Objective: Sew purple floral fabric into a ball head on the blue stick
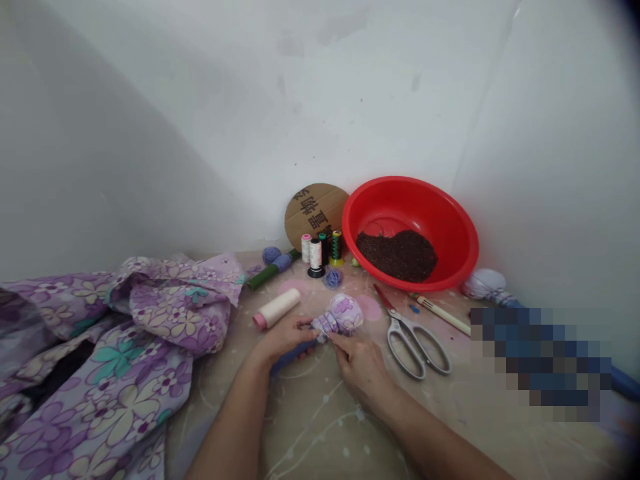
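Purple floral bundle (346, 313) just below centre of the frame — clamped by its blue handle (291, 357) in the fingers of the left hand (287, 338). At the wrapped neck, right hand (364, 370) with forefinger extended — fingers together or apart, cannot tell. Right of centre, scissors (407, 340) below red basin (453, 233) of dark grains (400, 255). Lower left, floral cloth (130, 373).

The left hand (285, 336) partly hides the blue stick (294, 355); a pixelated patch (543, 357) at right is unreadable.
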### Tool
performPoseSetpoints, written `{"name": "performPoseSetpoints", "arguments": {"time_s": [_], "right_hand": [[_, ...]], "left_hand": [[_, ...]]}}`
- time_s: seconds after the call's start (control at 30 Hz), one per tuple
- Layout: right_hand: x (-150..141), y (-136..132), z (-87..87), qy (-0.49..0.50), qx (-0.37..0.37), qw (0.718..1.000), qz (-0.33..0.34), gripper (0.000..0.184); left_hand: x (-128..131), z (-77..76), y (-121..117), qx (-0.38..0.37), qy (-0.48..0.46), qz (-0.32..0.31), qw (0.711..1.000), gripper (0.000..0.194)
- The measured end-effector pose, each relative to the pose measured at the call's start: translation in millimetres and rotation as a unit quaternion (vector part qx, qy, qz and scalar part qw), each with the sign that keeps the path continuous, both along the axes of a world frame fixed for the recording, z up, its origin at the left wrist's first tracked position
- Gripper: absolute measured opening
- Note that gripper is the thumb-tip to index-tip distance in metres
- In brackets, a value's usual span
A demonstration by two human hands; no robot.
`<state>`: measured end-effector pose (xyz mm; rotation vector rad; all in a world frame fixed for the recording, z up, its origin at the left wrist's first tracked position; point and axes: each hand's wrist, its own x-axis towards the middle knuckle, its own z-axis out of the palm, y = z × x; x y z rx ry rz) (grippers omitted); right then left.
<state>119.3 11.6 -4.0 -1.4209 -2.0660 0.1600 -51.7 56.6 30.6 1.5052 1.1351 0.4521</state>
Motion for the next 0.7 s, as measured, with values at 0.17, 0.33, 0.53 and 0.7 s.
{"name": "performPoseSetpoints", "arguments": {"time_s": [0.17,0.33,0.53,0.7], "right_hand": [[-0.4,0.6,-0.1,-0.008,0.012,1.000,0.006,0.033],[-0.4,0.8,-1.1,0.000,0.017,1.000,0.015,0.034],[-0.1,1.9,-1.6,0.005,0.016,1.000,0.027,0.033],[-0.7,3.6,-5.4,0.001,0.026,1.000,0.013,0.034]], "left_hand": [[-1.4,-2.2,1.4,0.001,-0.026,-0.013,1.000,0.032],[-1.8,-5.2,2.9,0.011,-0.033,-0.023,0.999,0.031],[1.4,-3.0,0.9,0.014,0.031,-0.001,0.999,0.031],[2.9,-2.5,0.5,0.022,0.024,-0.002,0.999,0.030]]}}
